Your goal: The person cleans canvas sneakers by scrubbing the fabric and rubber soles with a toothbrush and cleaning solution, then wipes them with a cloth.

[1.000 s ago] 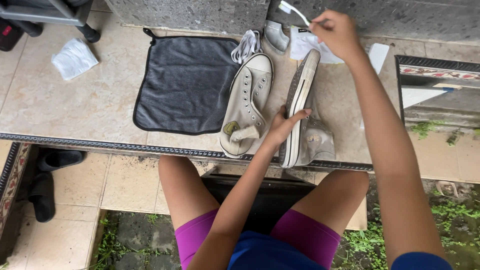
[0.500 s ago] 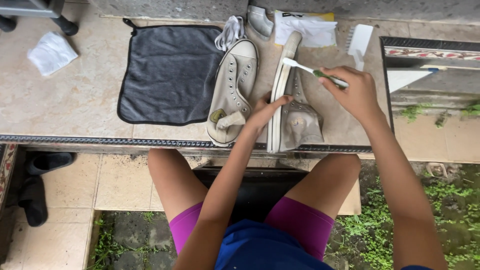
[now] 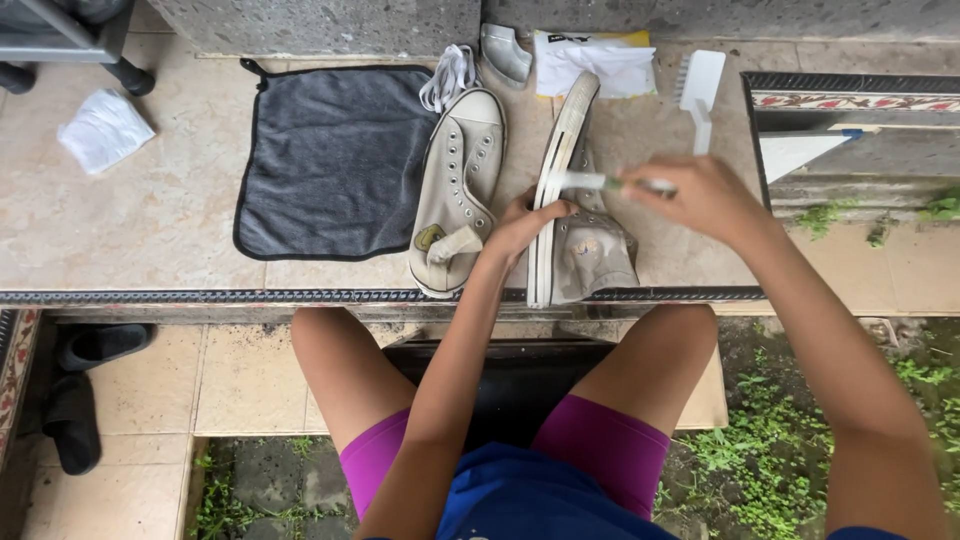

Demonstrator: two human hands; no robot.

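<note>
Holding the sneaker (image 3: 585, 245) on its side near the ledge's front edge, the left hand (image 3: 520, 225) presses fingers against the white sole rim, closed enough to steady it. The right hand (image 3: 705, 195) is closed around a toothbrush (image 3: 590, 182), whose bristle end lies across the sole edge. Judged from this position, good practice is to keep the shoe braced firmly and work the bristles along the rubber strip in short strokes. The second sneaker (image 3: 455, 190) lies upright just beside it, touching a grey cloth (image 3: 335, 160). Loose white laces (image 3: 450, 75), a white packet (image 3: 595, 62) and a white scrub brush (image 3: 698, 90) rest near the wall. No container's contents are visible.
</note>
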